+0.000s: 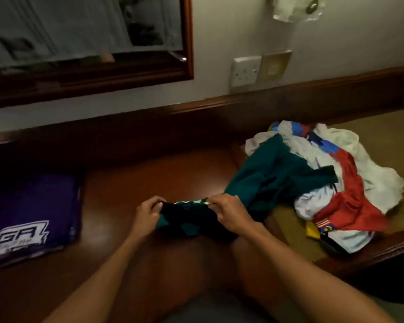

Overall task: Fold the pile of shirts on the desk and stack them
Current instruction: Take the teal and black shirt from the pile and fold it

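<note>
Both hands pinching green shirt (261,176): L fingers (155,206) & R fingers (214,203) grasping its edge; pile (350,183) on tabletop (149,173) at right.

Polished reddish-brown wood on the table (173,173), glossy enough to catch soft reflections. Soft, matt teal cloth in the shirt (266,176); crumpled white, red and blue cloth in the pile (350,183). Smooth purple folded shirt (28,201) with white print. Varnished wooden mirror frame (187,43); smooth white plastic wall socket (245,71).
</note>
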`<state>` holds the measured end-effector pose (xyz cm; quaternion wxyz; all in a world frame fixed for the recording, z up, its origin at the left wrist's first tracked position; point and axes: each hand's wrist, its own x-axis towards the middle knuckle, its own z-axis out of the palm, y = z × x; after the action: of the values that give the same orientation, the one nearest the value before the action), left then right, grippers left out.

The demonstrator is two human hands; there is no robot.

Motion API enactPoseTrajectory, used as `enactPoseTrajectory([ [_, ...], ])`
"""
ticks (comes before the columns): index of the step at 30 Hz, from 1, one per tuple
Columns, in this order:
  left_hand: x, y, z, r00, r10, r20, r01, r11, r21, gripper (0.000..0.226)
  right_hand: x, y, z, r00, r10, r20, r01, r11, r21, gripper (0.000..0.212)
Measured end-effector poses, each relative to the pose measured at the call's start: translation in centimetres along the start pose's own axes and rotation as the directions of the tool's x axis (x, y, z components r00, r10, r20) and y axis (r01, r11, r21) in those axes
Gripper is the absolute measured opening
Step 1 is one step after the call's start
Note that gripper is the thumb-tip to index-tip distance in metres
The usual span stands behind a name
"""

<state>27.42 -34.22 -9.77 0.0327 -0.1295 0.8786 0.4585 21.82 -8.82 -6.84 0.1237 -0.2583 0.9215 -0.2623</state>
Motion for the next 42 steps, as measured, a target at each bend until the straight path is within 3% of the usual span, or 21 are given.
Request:
enactPoseTrajectory([
  [3, -4.1, -3.8, -3.9, 0.945, -0.177, 0.277, 0.179, 0.984, 0.017, 0.03, 0.3, -3.9, 2.1, 0.947, -0.012, 0.322, -0.053, 0.979, 0.194, 0.014],
  [5, -5.9, -5.5, -7.5, 0.815, -0.286, 0.504, 0.313, 0.949, 0.033, 0.019, 0.9, -6.6, 2.2, 0.865, -0.05, 0.499, -0.089, 0.964, 0.25, 0.013],
  [6, -6.6, -6.1, -9.2, 0.727, -0.291, 0.622, 0.378, 0.926, -0.008, 0.012, 1.4, -7.9, 1.7, 0.797, -0.078, 0.599, -0.115, 0.954, 0.278, 0.013],
  [7, -7.2, -6.5, -10.8, 0.665, -0.264, 0.699, 0.445, 0.891, -0.087, 0.023, 2.1, -9.0, 1.3, 0.707, -0.101, 0.7, -0.16, 0.941, 0.297, 0.014],
  [9, -8.0, -7.3, -13.5, 0.623, -0.208, 0.754, 0.556, 0.796, -0.24, 0.041, 4.1, -11.3, 0.6, 0.563, -0.122, 0.817, -0.247, 0.919, 0.308, 0.018],
  [10, -8.1, -7.2, -14.3, 0.638, -0.193, 0.745, 0.575, 0.763, -0.295, 0.038, 5.3, -12.2, 0.8, 0.569, -0.103, 0.816, -0.257, 0.92, 0.296, 0.018],
  [12, -7.6, -6.8, -15.4, 0.74, -0.259, 0.621, 0.567, 0.736, -0.368, 0.019, 7.6, -13.1, 2.1, 0.744, 0.019, 0.668, -0.206, 0.958, 0.202, 0.013],
  [14, -6.2, -8.0, -15.6, 0.831, -0.413, 0.373, 0.537, 0.771, -0.342, 0.019, 8.9, -13.1, 4.1, 0.93, 0.162, 0.331, -0.166, 0.986, -0.014, 0.021],
  [15, -5.5, -9.2, -15.4, 0.845, -0.47, 0.255, 0.528, 0.807, -0.263, 0.021, 8.9, -13.2, 5.1, 0.964, 0.204, 0.17, -0.195, 0.978, -0.071, 0.026],
  [17, -4.9, -11.2, -14.8, 0.839, -0.52, 0.16, 0.541, 0.829, -0.143, 0.041, 7.8, -13.7, 6.9, 0.975, 0.213, 0.063, -0.213, 0.977, -0.015, 0.021],
  [18, -4.9, -12.1, -14.4, 0.828, -0.54, 0.153, 0.558, 0.821, -0.118, 0.051, 7.1, -14.2, 7.9, 0.972, 0.209, 0.111, -0.212, 0.977, 0.016, 0.012],
  [20, -5.4, -13.2, -13.4, 0.794, -0.592, 0.137, 0.604, 0.793, -0.076, 0.062, 5.2, -15.0, 10.6, 0.952, 0.208, 0.225, -0.214, 0.977, 0.006, 0.025],
  [23, -6.6, -15.0, -12.7, 0.77, -0.638, 0.007, 0.637, 0.768, -0.068, 0.049, 2.9, -16.5, 14.1, 0.94, 0.214, 0.264, -0.204, 0.977, -0.065, 0.026],
  [25, -7.6, -17.0, -12.0, 0.738, -0.675, -0.022, 0.668, 0.734, -0.122, 0.055, 2.9, -17.1, 15.6, 0.951, 0.186, 0.246, -0.168, 0.982, -0.091, 0.027],
  [28, -10.9, -17.1, -11.2, 0.666, -0.746, 0.015, 0.743, 0.66, -0.11, 0.052, 4.8, -17.7, 16.8, 0.946, 0.132, 0.295, -0.109, 0.99, -0.094, 0.037],
  [31, -14.3, -15.7, -10.6, 0.66, -0.74, 0.129, 0.74, 0.67, 0.057, 0.051, 7.0, -18.4, 17.8, 0.884, 0.163, 0.438, -0.128, 0.986, -0.109, 0.048],
  [35, -16.4, -14.5, -9.4, 0.684, -0.718, 0.13, 0.678, 0.691, 0.25, 0.043, 8.3, -19.4, 18.0, 0.785, 0.174, 0.595, -0.125, 0.984, -0.124, 0.014],
  [36, -16.7, -14.1, -9.2, 0.7, -0.704, 0.121, 0.661, 0.702, 0.264, 0.042, 8.4, -19.3, 17.8, 0.766, 0.177, 0.618, -0.138, 0.984, -0.11, 0.017],
  [39, -17.8, -13.9, -8.3, 0.727, -0.667, 0.164, 0.64, 0.745, 0.188, 0.03, 8.3, -18.4, 17.0, 0.783, 0.177, 0.596, -0.169, 0.983, -0.07, 0.031],
  [42, -18.3, -13.7, -7.8, 0.743, -0.627, 0.234, 0.664, 0.735, -0.138, 0.02, 7.5, -17.6, 16.0, 0.866, 0.263, 0.426, -0.337, 0.935, 0.108, 0.015],
])
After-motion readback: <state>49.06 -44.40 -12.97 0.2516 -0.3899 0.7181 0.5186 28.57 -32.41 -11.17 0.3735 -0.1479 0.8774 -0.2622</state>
